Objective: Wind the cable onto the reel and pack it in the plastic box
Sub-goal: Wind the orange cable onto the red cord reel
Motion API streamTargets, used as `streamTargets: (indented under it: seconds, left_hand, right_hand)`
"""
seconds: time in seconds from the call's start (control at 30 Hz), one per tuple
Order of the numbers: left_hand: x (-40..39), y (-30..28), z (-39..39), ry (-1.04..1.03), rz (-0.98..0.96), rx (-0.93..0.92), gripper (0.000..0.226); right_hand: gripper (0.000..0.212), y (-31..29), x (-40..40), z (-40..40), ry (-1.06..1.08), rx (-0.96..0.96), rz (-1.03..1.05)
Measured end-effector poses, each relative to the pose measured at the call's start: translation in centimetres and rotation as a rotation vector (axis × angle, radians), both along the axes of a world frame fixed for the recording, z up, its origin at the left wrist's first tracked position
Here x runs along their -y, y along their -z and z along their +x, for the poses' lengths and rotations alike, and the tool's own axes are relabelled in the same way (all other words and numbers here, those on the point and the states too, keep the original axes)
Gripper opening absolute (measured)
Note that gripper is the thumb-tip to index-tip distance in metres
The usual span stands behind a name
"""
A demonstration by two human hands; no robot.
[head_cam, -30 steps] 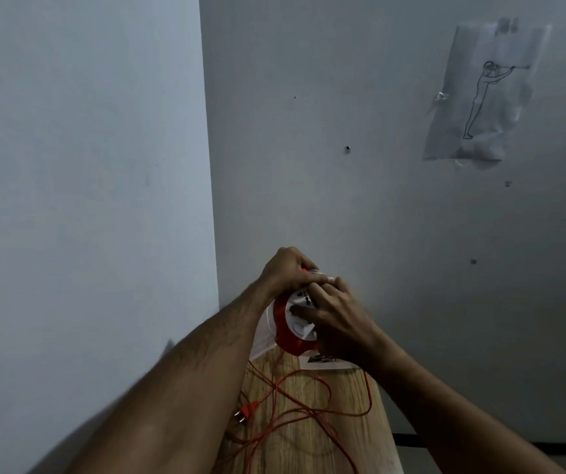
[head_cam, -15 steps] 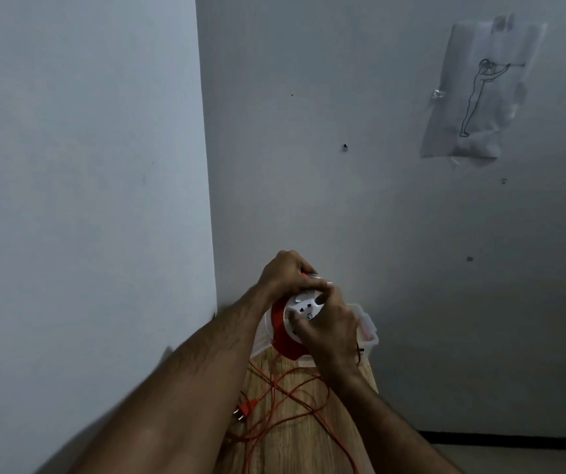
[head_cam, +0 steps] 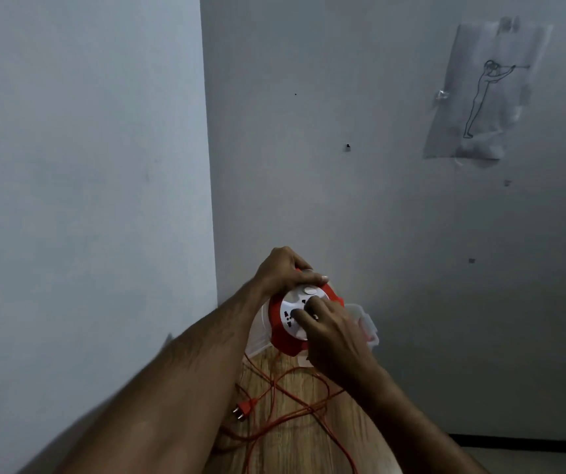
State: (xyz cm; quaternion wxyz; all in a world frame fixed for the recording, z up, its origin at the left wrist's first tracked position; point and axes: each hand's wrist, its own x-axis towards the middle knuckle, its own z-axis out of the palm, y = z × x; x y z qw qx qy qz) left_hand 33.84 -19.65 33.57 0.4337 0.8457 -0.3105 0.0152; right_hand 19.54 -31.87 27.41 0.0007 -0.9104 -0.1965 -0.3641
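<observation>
A red cable reel (head_cam: 283, 340) with a white socket face is held up above the far end of a wooden table. My left hand (head_cam: 283, 270) grips its top rim, thumb lying across the white face. My right hand (head_cam: 329, 331) rests on the face with fingertips pressed into it. Loose orange cable (head_cam: 295, 405) lies in loops on the table below, its plug (head_cam: 244, 408) at the left. A clear plastic box (head_cam: 365, 323) stands behind the reel, mostly hidden by it and by my hands.
The narrow wooden table (head_cam: 308, 439) stands in a corner between two grey walls. A paper drawing (head_cam: 483, 94) is taped high on the right wall. A dark skirting strip (head_cam: 524, 441) and floor show at the lower right.
My right hand has shifted round on the reel's white face, fingers now lower and to the right. More of the clear box shows behind. The left hand keeps its grip on top.
</observation>
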Motion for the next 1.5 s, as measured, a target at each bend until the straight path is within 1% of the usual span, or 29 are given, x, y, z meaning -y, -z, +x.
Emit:
streamTargets:
  seconds: [0.03,0.1,0.17,0.23,0.4,0.47,0.53,0.6,0.63,0.7,0.77,0.83,1.03,1.1,1.13,1.27,1.37,1.47,1.5]
  left_hand:
    - [0.0,-0.1,0.0,0.007,0.026,0.011,0.045]
    - [0.1,-0.2,0.0,0.009,0.052,0.028,0.045]
    - [0.2,-0.1,0.0,0.003,0.054,0.029,0.048]
    - [0.5,0.0,0.0,0.007,0.053,0.011,0.05]
    - [0.8,0.2,-0.4,0.011,0.043,-0.008,0.047]
    - [0.8,0.3,-0.3,0.01,0.044,-0.01,0.05]
    - [0.9,0.3,-0.3,0.001,0.047,-0.011,0.058]
    - [0.9,0.3,-0.5,-0.009,0.048,0.003,0.058]
    - [1.0,0.2,-0.6,-0.012,0.051,0.015,0.056]
    - [1.0,-0.1,-0.9,-0.014,0.07,0.047,0.053]
    - [0.8,-0.3,-1.1,-0.005,0.086,0.065,0.052]
    - [0.6,-0.4,-1.1,-0.015,0.088,0.066,0.053]
    - [0.6,0.0,-1.0,-0.05,0.079,0.035,0.051]
    - [0.7,0.3,-1.0,-0.052,0.078,0.046,0.054]
    - [0.8,0.4,-1.1,-0.057,0.072,0.054,0.055]
    - [1.1,0.7,-1.5,-0.105,0.073,0.091,0.05]
    - [1.3,0.8,-1.7,-0.106,0.084,0.107,0.051]
    - [1.2,0.8,-1.8,-0.093,0.096,0.086,0.05]
    - [1.0,0.8,-1.6,-0.092,0.089,0.068,0.049]
  right_hand:
    - [0.061,-0.1,0.6,0.0,-0.015,-0.044,-0.116]
    - [0.074,-0.5,1.4,0.0,0.002,-0.129,-0.262]
    - [0.085,-0.9,1.3,0.0,0.076,-0.179,-0.313]
    - [0.091,-1.0,1.0,0.0,0.162,-0.199,-0.274]
    - [0.075,-0.8,0.1,-0.2,0.227,-0.184,-0.15]
    - [0.076,-0.9,-0.2,0.0,0.229,-0.194,-0.136]
    - [0.083,-1.1,-0.2,0.3,0.219,-0.204,-0.134]
    - [0.086,-1.4,-0.2,0.7,0.197,-0.201,-0.132]
    - [0.084,-1.5,-0.1,0.9,0.182,-0.197,-0.128]
    - [0.072,-1.8,-0.3,1.2,0.151,-0.185,-0.099]
    - [0.058,-2.0,-0.5,1.2,0.12,-0.182,-0.018]
    - [0.053,-2.0,-0.8,1.1,0.113,-0.177,0.09]
    - [0.056,-1.9,-2.5,0.6,0.23,-0.202,0.503]
    - [0.061,-1.4,-3.0,0.7,0.278,-0.201,0.672]
    - [0.06,-1.1,-3.2,0.9,0.291,-0.196,0.774]
    - [0.048,-0.3,-3.7,1.5,0.392,-0.189,1.141]
    - [0.037,0.2,-4.1,1.9,0.408,-0.228,1.376]
    - [0.029,-0.1,-4.1,1.9,0.419,-0.33,1.555]
    - [0.026,-0.3,-4.0,1.7,0.395,-0.349,1.546]
